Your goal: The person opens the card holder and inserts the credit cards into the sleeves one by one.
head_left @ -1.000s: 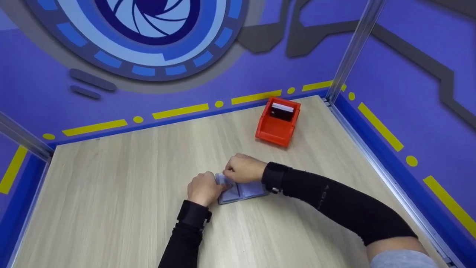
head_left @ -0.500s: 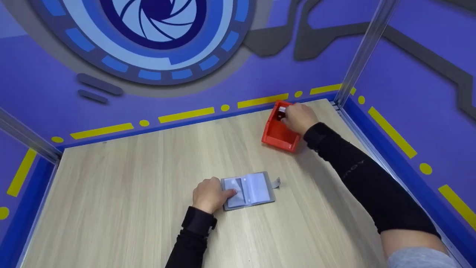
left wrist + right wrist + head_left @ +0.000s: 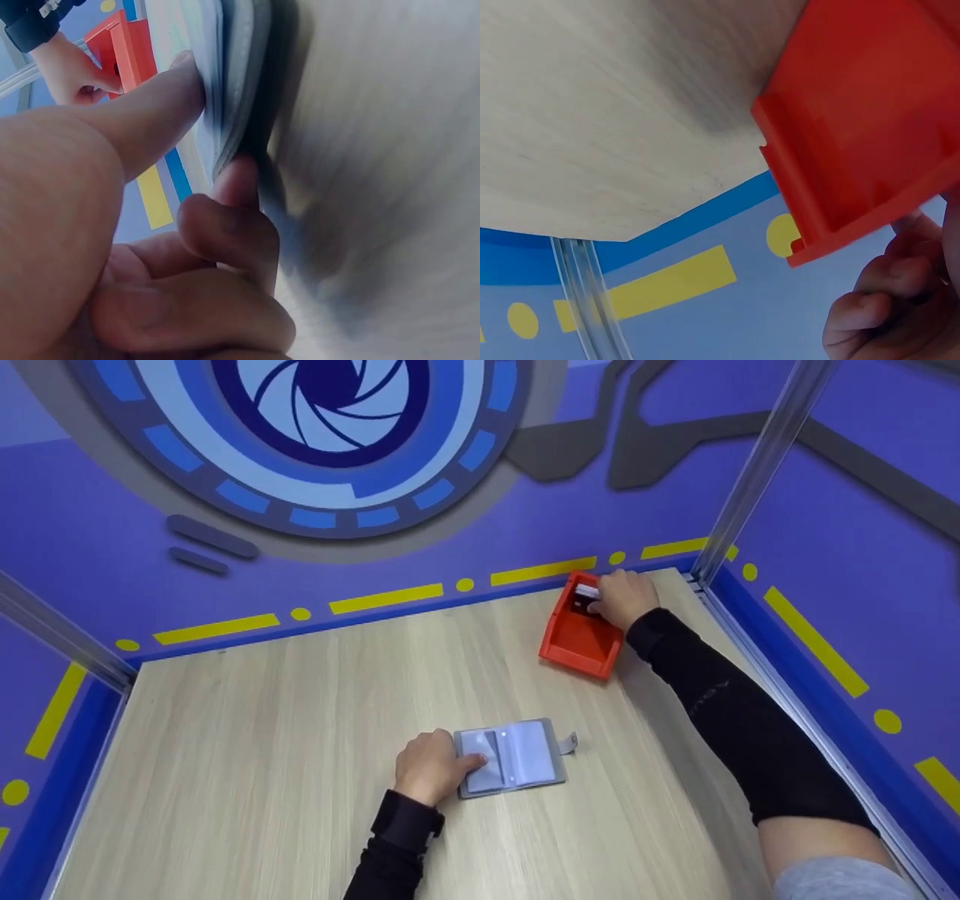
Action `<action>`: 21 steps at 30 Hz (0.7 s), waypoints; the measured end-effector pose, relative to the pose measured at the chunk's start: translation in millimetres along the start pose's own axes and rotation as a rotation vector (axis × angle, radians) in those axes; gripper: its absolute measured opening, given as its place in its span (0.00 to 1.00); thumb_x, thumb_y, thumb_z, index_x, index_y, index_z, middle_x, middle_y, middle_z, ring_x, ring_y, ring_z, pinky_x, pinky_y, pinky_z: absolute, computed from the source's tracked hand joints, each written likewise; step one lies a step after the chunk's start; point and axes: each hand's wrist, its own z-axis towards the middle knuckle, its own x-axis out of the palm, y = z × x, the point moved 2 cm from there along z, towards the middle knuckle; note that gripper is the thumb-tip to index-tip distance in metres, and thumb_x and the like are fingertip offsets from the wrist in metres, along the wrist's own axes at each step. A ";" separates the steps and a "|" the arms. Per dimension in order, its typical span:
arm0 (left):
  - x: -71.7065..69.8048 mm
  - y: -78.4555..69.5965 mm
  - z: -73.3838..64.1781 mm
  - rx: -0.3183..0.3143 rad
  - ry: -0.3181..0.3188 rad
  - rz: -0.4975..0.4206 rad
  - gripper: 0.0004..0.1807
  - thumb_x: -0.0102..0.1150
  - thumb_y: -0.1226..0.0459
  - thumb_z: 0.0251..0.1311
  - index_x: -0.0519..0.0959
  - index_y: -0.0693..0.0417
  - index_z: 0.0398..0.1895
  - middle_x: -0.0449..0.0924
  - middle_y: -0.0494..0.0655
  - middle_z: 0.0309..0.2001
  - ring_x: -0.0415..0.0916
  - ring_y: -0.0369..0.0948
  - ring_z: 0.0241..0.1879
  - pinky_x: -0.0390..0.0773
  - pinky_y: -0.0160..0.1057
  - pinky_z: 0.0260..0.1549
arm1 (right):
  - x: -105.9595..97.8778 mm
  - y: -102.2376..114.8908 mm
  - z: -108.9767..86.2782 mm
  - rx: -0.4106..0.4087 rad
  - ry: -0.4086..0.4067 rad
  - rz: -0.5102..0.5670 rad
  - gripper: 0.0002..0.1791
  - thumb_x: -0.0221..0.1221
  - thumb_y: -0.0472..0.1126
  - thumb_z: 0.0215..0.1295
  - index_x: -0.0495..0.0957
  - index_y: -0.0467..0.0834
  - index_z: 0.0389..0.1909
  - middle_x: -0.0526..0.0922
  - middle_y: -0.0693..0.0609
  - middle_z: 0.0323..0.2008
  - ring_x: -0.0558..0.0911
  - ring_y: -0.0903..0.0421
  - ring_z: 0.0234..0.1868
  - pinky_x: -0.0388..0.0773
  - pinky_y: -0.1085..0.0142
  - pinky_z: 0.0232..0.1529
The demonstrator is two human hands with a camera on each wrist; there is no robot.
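Observation:
A grey card holder (image 3: 531, 754) lies spread flat on the table, with clear plastic sleeves and a short snap strap to its right. My left hand (image 3: 429, 769) pinches its left edge; in the left wrist view the thumb (image 3: 161, 112) presses on the sleeves and a fingertip sits under the cover. My right hand (image 3: 628, 598) reaches over the right wall of a red bin (image 3: 581, 641), its fingertips right at a small stack of black and white cards (image 3: 583, 598). Whether it pinches a card, I cannot tell. In the right wrist view the bin wall partly hides its bent fingers.
The wooden table (image 3: 300, 720) runs back to a purple and blue wall (image 3: 375, 577) with yellow dashes. A metal corner post (image 3: 757, 472) stands behind the bin, and a side wall borders the table at right.
My right hand has left the card holder and gone to the cards in the bin, uncovering the open sleeves. My left hand stays on the holder's left edge.

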 end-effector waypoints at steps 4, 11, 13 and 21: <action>0.7 -0.6 -2.2 0.011 -0.002 0.004 0.27 0.82 0.45 0.59 0.75 0.51 0.21 0.67 0.41 0.21 0.67 0.42 0.22 0.63 0.41 0.22 | 4.2 -3.4 1.4 -0.013 0.006 -0.039 0.19 0.75 0.47 0.71 0.88 0.34 0.47 0.91 0.36 0.39 0.90 0.38 0.39 0.88 0.43 0.42; 0.6 0.4 -2.9 0.005 0.000 -0.003 0.27 0.82 0.45 0.59 0.76 0.52 0.22 0.67 0.41 0.21 0.67 0.42 0.22 0.63 0.41 0.22 | 0.4 -1.6 0.2 -0.045 -0.038 -0.056 0.12 0.71 0.40 0.73 0.88 0.34 0.43 0.89 0.36 0.35 0.88 0.39 0.34 0.86 0.44 0.37; 0.1 -0.4 -2.0 0.003 0.001 -0.010 0.27 0.82 0.46 0.59 0.75 0.51 0.21 0.67 0.41 0.21 0.67 0.42 0.22 0.63 0.41 0.22 | -2.7 -0.8 -1.3 -0.060 -0.053 -0.067 0.11 0.70 0.39 0.74 0.87 0.33 0.41 0.89 0.35 0.35 0.88 0.37 0.34 0.86 0.43 0.37; -1.6 3.4 2.0 -0.007 0.021 -0.012 0.26 0.81 0.45 0.60 0.76 0.52 0.24 0.70 0.42 0.22 0.70 0.42 0.23 0.65 0.41 0.23 | -11.5 4.2 -2.5 -0.105 -0.012 -0.016 0.07 0.67 0.37 0.76 0.86 0.35 0.44 0.90 0.37 0.38 0.88 0.40 0.36 0.86 0.46 0.42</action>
